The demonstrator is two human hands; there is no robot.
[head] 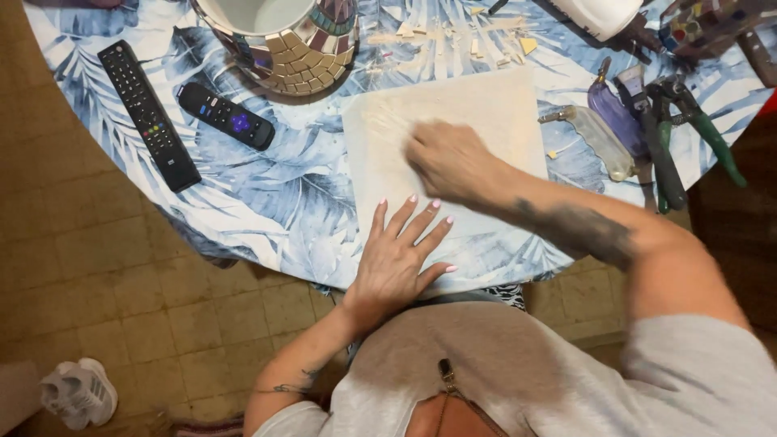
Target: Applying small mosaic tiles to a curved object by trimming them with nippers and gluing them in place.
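Cream-white square sheet [453, 154] lies near the counter's [275, 194] front edge. The left hand [396, 259] presses flat on it, fingers spread, gripping nothing; keep that pressure steady. The right hand [449, 162] is blurred, rubbing the sheet; whether its grip is closed I cannot tell.

Both hands [421, 210] on sheet [502, 105]; remotes [186, 113] left, pliers [672, 137] right.
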